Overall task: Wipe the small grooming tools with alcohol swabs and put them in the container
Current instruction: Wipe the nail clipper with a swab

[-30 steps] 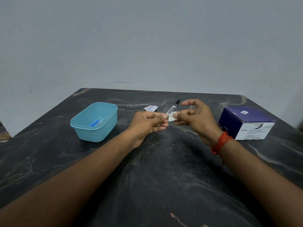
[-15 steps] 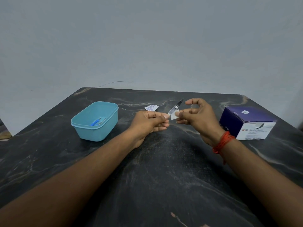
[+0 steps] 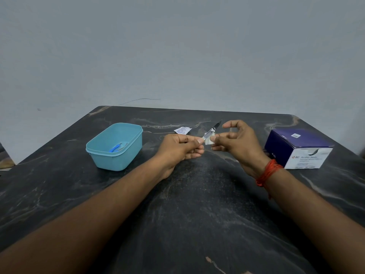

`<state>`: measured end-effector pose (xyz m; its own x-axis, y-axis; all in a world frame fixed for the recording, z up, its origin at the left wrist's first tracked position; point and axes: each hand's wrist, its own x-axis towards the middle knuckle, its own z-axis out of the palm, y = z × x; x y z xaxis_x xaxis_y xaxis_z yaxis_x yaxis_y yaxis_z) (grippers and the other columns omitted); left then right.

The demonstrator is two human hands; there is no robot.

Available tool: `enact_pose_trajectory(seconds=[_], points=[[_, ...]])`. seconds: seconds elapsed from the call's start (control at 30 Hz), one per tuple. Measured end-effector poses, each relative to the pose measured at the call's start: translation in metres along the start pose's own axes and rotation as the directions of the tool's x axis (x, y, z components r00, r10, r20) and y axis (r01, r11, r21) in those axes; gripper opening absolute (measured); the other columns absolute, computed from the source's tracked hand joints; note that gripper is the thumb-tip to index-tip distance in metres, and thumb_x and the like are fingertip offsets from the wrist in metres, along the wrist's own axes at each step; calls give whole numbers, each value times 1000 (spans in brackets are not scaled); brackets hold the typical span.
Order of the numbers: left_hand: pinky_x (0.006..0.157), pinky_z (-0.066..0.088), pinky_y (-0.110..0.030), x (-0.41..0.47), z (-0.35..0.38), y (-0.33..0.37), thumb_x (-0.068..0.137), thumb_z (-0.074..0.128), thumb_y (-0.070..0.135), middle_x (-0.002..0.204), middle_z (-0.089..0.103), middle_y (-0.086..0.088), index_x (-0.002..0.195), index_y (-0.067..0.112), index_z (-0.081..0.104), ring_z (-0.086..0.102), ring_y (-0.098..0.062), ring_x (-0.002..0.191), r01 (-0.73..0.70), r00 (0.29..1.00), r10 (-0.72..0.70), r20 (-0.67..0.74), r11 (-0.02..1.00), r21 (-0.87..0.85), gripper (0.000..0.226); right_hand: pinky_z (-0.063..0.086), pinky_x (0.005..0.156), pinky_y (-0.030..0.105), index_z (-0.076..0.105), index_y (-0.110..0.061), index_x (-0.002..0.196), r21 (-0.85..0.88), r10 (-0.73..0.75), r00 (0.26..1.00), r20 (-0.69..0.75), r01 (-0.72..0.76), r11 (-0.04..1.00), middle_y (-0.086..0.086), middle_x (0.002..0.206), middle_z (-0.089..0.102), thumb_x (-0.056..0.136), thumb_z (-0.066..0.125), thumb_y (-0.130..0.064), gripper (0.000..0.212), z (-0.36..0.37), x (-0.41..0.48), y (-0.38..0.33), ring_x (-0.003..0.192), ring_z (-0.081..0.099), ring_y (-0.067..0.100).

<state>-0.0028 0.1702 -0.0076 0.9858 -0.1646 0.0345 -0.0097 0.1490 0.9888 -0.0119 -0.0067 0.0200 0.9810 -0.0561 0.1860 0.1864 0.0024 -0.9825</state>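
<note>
The left hand [image 3: 178,148] is curled, pinching the near end of one slim metal tool [image 3: 212,131] between thumb and fingertips. The tool's long axis runs diagonally from those fingertips away from the person and toward the right hand [image 3: 237,143], with its dark tip pointing to the far right and slightly raised. The right hand pinches one white swab [image 3: 209,141] against the tool's lower part, while its other fingers are loosely spread above.

One teal container [image 3: 118,161] sits on the table [image 3: 197,204], well to the left of the left hand. It holds one blue-handled tool [image 3: 114,148]; whether a second thin piece lies beside it cannot be told. One torn wrapper [image 3: 182,130] lies just beyond the left hand. One swab box [image 3: 298,147] stands to the right of the right hand.
</note>
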Motion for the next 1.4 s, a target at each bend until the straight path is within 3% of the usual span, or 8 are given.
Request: enact_pose_trajectory(seconds=[0.27,0.37,0.63,0.8,0.97,1.07,1.2,1.4], points=[[74,62,-26,3,0,0,89,71,10,80,71,-13,99,-7,70,70,-14,69,-30,988,11,-155,992,-124,20,62,69,31,61,-5,109,-18,-18,1000,1,18,1000,13,82,73,80,76,3,33,-6,6,2,71,70,23],[71,61,-24,2,1,-3,89,72,11,79,73,-10,95,-2,72,71,-14,69,-27,992,17,-125,997,-75,14,60,63,27,66,-2,102,7,-41,998,47,40,999,15,81,72,80,75,5,24,2,5,8,66,67,20],[67,58,-21,1,2,-3,89,71,12,79,75,-8,94,4,74,71,-13,73,-31,999,31,-41,999,-8,10,57,60,29,54,-7,114,16,14,1000,-18,-13,1000,10,73,70,78,81,-3,45,9,9,23,59,65,18],[69,59,-21,0,3,-3,90,70,9,79,74,-9,94,3,73,71,-13,71,-29,999,29,-25,1000,4,8,56,60,25,71,-1,96,42,42,999,10,-42,998,10,74,70,82,77,-7,16,9,11,25,62,63,15],[68,59,-20,1,4,-4,89,70,9,79,74,-9,94,4,74,71,-13,71,-30,999,30,-22,999,21,7,57,61,26,73,1,92,47,18,1000,-3,-17,999,14,80,72,89,71,-13,14,7,12,24,67,64,17],[68,60,-20,0,3,-4,90,69,6,77,74,-9,92,2,73,71,-12,70,-32,999,33,-29,999,37,6,57,61,24,72,0,89,23,2,1000,25,-3,1000,13,82,74,85,74,-4,6,8,11,24,66,67,16],[67,60,-20,0,3,-3,91,67,3,76,73,-9,93,-1,72,70,-12,67,-33,999,34,-22,999,41,6,56,59,22,71,1,89,34,-14,999,32,13,999,13,80,74,82,75,-2,8,9,10,23,65,67,14],[68,60,-22,1,5,-4,88,72,8,74,73,-8,98,-1,72,71,-13,67,-33,999,33,1,998,61,14,52,52,23,73,0,85,-83,-125,991,-47,121,989,9,69,70,87,74,-23,23,11,13,27,54,59,11]])
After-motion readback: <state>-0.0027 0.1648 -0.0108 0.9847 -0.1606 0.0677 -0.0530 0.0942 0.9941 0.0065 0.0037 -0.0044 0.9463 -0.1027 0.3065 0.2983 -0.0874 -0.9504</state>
